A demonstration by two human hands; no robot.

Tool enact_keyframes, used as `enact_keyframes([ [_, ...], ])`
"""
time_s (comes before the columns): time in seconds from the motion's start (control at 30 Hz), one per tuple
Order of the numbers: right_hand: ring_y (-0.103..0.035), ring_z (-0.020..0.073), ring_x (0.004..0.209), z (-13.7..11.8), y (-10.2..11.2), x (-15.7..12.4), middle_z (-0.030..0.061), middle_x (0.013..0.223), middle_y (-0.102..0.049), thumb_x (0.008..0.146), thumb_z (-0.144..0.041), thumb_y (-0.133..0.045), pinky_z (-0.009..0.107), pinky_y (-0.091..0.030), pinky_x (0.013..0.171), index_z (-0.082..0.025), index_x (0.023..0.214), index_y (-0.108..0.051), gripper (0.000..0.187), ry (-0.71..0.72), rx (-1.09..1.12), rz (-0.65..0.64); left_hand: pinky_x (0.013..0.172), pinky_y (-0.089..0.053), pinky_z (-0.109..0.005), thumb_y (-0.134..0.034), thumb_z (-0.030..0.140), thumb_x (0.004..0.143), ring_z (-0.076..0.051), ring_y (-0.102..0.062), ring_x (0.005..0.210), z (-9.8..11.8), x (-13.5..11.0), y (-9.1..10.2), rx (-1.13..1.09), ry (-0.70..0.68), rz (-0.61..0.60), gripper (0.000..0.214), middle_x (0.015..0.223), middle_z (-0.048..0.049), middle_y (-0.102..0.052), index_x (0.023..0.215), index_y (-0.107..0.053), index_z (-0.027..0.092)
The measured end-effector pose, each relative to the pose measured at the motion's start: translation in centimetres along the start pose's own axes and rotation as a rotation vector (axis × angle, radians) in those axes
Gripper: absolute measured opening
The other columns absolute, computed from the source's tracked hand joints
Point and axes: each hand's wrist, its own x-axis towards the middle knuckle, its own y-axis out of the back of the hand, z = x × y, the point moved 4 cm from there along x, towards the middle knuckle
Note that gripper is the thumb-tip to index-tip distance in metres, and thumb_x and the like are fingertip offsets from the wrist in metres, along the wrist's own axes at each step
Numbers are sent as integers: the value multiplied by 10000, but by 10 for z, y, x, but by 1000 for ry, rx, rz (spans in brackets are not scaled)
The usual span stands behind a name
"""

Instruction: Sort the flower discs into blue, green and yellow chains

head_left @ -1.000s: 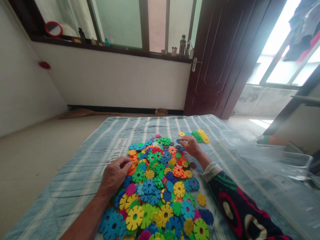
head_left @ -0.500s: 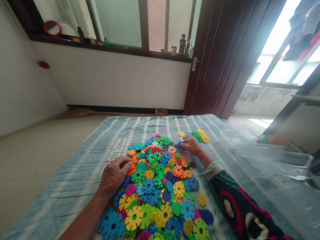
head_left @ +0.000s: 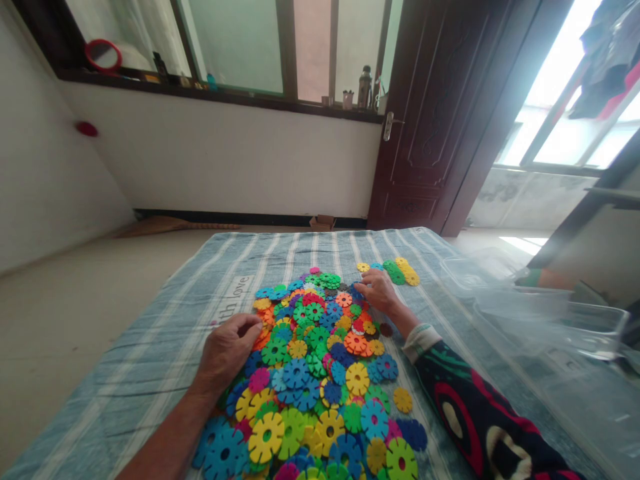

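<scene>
A big heap of flat plastic snowflake discs (head_left: 320,360) in many colours lies on a blue striped cloth (head_left: 165,347). My left hand (head_left: 229,350) rests at the heap's left edge, fingers curled onto an orange disc. At the far right side of the heap my right hand (head_left: 379,291) has its fingertips bent down among small blue and dark discs; what they hold is hidden. A small row of green and yellow discs (head_left: 400,272) lies apart, just beyond that hand.
Clear plastic boxes (head_left: 545,320) stand at the right of the cloth. A dark wooden door (head_left: 435,120) is behind, and a window sill (head_left: 225,97) with bottles runs along the back wall. Bare floor (head_left: 65,293) lies to the left.
My right hand has shifted slightly left and away from me among the far discs. The left hand has stayed in place.
</scene>
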Motion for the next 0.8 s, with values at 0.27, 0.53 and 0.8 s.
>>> enact_keyframes([
  [0.27,-574,172,885,-2,5,1,49,824,-665,803,-313,-592,286,-403,844,-190,595,-674,255,-33,27,98,761,-498,-283,-510,447,673,-210,-662,770,-4,1,-1,3,-5,-2,273,803,-14,-727,740,-668,234],
  [0.53,-545,210,1006,-8,2,-3,67,929,-661,805,-354,-617,314,-378,887,-183,584,-692,289,10,-159,-80,747,-493,-270,-504,459,681,-205,-661,766,-5,1,-3,3,-10,-14,305,811,-15,-722,767,-675,221],
  [0.8,-437,253,1149,-19,5,-9,93,1059,-635,798,-422,-640,367,-318,972,-211,728,-738,244,18,-278,-153,731,-492,-267,-507,461,681,-199,-656,736,-6,1,-3,0,-28,2,300,782,-9,-722,748,-677,223],
])
